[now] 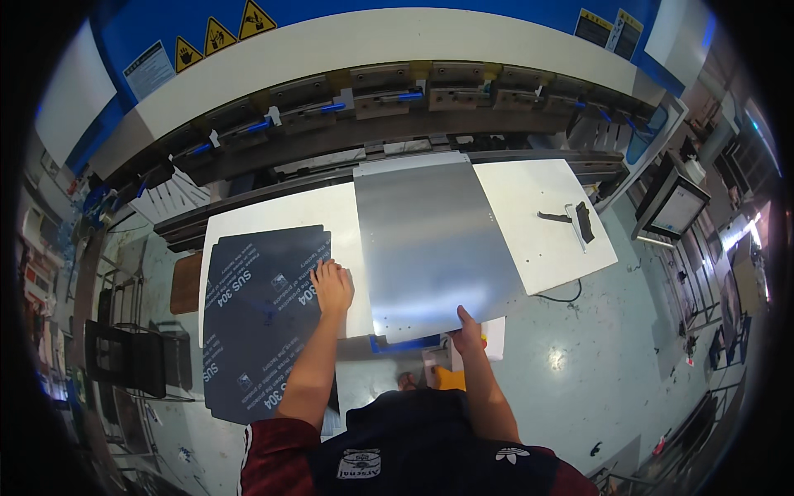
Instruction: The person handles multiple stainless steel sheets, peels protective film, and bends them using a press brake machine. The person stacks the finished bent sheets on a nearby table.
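A bare silver metal sheet lies in the middle, its far end at the machine's bed and its near edge past the white table. My right hand grips that near edge at the right corner, thumb on top and fingers underneath. To the left is a dark, film-covered metal sheet with pale printing and notched corners, reaching past the table's near edge. My left hand rests at its right edge with the fingers stretched out over the film.
A press brake with blue-handled clamps spans the far side. On the white table, a black-and-silver measuring tool lies at the right. A black chair stands left; a screen stands right. A cable hangs below the table.
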Motion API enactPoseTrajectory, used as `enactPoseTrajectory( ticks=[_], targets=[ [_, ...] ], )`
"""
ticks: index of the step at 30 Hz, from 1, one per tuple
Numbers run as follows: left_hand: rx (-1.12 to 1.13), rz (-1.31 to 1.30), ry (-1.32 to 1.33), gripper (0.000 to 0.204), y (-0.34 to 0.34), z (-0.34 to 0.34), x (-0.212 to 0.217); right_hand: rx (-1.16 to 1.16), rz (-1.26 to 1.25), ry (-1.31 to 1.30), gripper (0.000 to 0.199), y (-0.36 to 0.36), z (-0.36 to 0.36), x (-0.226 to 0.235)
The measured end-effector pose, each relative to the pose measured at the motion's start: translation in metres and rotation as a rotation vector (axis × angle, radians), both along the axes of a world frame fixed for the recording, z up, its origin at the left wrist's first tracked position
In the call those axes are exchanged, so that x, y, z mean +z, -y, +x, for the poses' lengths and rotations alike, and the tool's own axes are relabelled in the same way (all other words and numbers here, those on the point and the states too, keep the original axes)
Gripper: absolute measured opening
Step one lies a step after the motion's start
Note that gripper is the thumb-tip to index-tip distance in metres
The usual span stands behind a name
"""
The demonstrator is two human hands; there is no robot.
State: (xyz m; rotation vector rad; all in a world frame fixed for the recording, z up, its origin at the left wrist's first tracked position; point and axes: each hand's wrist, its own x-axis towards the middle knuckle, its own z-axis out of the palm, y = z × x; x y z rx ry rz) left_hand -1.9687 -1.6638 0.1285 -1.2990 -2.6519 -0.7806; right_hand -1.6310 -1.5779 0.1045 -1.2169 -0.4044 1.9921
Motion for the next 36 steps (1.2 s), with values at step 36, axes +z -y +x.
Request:
enactPoseTrajectory(
  ticks=[36],
  targets=[
    [-0.009,0.042,-0.053,0.027,-0.012,-0.006,0.002,-0.003,0.065,-0.049,0.048,-0.008,-0.008,0.004]
  ],
)
